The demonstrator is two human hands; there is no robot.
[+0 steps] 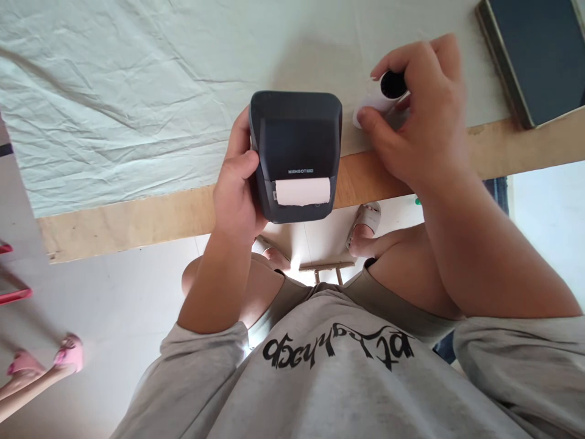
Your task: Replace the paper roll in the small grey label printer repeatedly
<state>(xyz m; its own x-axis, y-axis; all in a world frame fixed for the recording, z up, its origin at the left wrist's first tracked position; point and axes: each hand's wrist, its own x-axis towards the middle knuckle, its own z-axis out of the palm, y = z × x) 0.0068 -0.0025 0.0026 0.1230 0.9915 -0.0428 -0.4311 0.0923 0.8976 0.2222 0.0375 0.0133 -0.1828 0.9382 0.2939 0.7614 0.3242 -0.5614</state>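
A dark label printer (299,146) marked NIIMBOT is held up over the table's front edge, with a torn strip of white paper (303,191) sticking out of its slot. My left hand (237,183) is wrapped round its left side, thumb on the front. To the right, my right hand (420,110) grips a white paper roll (372,103) with a dark round end, thumb on one side and fingers on the other. The roll is close to the cloth; I cannot tell whether it touches it.
A pale wrinkled cloth (137,91) covers the table, leaving a bare wooden edge (128,222) at the front. A dark flat rectangular object (539,55) lies at the right. Another person's feet in pink slippers (69,352) are on the floor at lower left, near a red-edged object (16,296).
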